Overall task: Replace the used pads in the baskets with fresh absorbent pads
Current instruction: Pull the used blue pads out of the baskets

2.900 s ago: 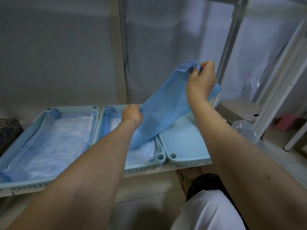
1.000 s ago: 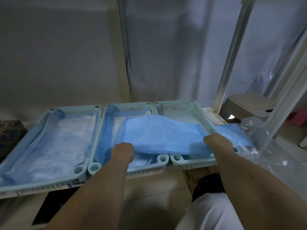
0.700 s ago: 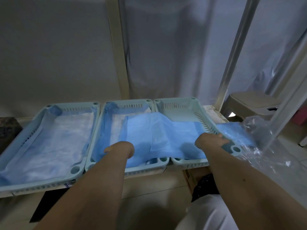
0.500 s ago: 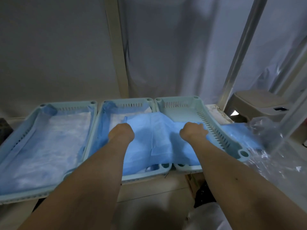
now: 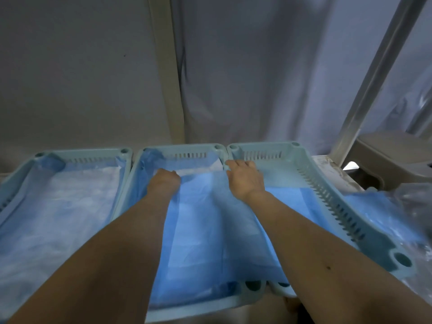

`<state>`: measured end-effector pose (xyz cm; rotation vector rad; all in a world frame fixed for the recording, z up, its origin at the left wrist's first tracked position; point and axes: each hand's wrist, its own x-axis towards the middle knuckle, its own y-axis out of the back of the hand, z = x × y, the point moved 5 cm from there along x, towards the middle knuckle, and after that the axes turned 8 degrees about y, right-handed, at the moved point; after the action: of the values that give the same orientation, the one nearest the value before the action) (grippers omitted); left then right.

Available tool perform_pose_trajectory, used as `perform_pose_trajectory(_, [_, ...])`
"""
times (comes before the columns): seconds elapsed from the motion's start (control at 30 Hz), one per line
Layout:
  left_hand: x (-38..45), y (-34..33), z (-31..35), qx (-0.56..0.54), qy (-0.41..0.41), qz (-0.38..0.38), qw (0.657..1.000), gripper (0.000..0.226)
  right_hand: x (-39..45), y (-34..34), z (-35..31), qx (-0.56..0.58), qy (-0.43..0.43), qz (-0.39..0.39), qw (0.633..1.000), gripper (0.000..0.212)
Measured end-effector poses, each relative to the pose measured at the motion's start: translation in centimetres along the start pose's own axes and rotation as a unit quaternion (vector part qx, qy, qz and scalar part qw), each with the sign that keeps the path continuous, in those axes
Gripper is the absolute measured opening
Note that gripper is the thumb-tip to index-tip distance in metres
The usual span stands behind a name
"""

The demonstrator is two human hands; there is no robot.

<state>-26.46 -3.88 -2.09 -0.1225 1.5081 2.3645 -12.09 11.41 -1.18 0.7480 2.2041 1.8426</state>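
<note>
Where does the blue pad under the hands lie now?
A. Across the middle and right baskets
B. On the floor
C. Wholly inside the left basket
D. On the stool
A: the blue pad spans the middle basket and the right basket, over their shared rim.

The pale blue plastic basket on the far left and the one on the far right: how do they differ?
The far-left pale blue plastic basket is fully lined by a spread pad; the far-right pale blue plastic basket shows a bare floor at its far end, with a blue pad only partly across it. Both are slotted.
</note>
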Motion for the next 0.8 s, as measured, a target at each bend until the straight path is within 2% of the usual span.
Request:
perform_pose_trajectory(0.13, [3.1,-1.7,-0.7,-0.212,0.076,-0.070,0.972,0.041,2.8,-1.6,-0.6,-0.028,0.041,-0.060,0.997,0.043])
perform_pose_trajectory(0.23, [3.6,-3.1,-0.7,-0.355,0.113,-0.131,0.919,0.040,3.6,-2.3,-0.7,-0.040,0.038,-0.088,0.995,0.045])
perform_pose_trajectory(0.33, [3.4,-3.2,-0.3,-0.433,0.114,-0.197,0.872,0.032,4.1,-2.7,-0.4,-0.046,0.034,-0.082,0.995,0.047])
perform_pose_trajectory(0.43, [3.8,-3.1,-0.4,-0.426,0.125,-0.226,0.867,0.022,4.4,-2.7,0.0,-0.039,0.033,-0.047,0.998,0.046])
perform_pose_trajectory(0.57, [5.0,-2.1,-1.1,-0.416,0.133,-0.158,0.885,0.029,4.2,-2.8,0.2,-0.022,0.024,0.000,0.999,0.042])
perform_pose_trajectory(0.7, [6.6,-1.7,-1.9,-0.459,0.157,-0.117,0.867,0.031,4.0,-2.8,0.4,-0.017,0.007,0.032,0.999,0.039])
perform_pose_trajectory(0.8, [5.4,-2.4,-1.8,-0.417,0.168,-0.178,0.875,0.041,4.0,-2.7,0.3,-0.007,0.004,0.045,0.999,0.037])
